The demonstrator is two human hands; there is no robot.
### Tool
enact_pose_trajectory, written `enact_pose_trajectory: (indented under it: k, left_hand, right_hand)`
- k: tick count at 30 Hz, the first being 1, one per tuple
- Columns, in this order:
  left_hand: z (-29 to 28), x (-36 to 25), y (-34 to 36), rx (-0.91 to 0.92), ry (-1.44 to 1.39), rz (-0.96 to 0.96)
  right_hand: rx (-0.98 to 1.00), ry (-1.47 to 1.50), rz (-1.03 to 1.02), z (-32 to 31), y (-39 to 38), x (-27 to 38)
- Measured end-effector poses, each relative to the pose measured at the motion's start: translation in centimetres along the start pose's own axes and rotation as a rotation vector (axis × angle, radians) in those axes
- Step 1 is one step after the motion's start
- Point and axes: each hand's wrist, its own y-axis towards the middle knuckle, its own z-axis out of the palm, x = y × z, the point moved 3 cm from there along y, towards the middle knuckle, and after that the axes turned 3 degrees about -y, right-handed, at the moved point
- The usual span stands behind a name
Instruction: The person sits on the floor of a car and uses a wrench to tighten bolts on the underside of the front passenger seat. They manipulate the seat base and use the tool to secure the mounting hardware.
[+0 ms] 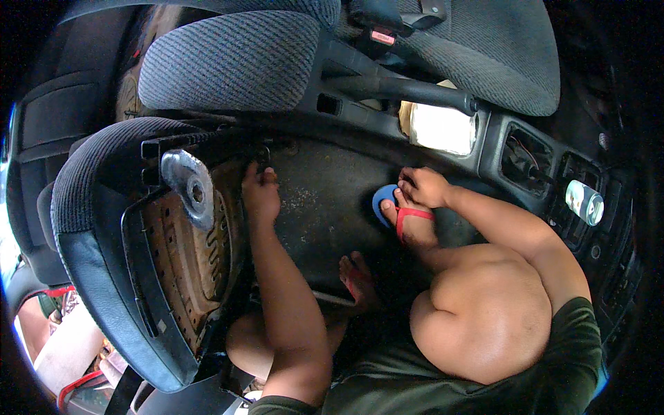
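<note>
A car seat (117, 277) lies tipped over at the left, its rusty brown metal underside (176, 256) and wavy springs turned toward me. Against the front edge of that underside, my left hand (262, 197) is closed near a dark metal fitting (263, 160); what its fingers grip is hidden. A grey metal bracket (192, 188) stands out from the seat frame. My right hand (425, 187) has its fingers curled in beside the toes of my foot, which wears a blue sandal (382, 202) with a red strap. Whatever those fingers may hold cannot be seen.
Dark floor carpet (311, 180) with pale crumbs lies between my hands. Beyond it runs the centre console with a handbrake lever (415, 88), a white item (443, 128) and an exposed gearshift opening (527, 152). A can (584, 203) rests at the right. Another seat (484, 55) stands behind.
</note>
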Motion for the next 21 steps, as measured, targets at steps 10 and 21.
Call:
enact_pose_trajectory:
  k: [10,21]
  left_hand:
    - [1.3,-2.6,-1.3,0.046,-0.298,-0.2]
    - [1.6,-2.3,-1.3,0.005,-0.399,-0.249]
  right_hand:
    - [-0.017,-0.006,0.0,-0.1,-0.2,0.0]
    - [-0.005,0.008,0.009,0.0,-0.2,-0.4]
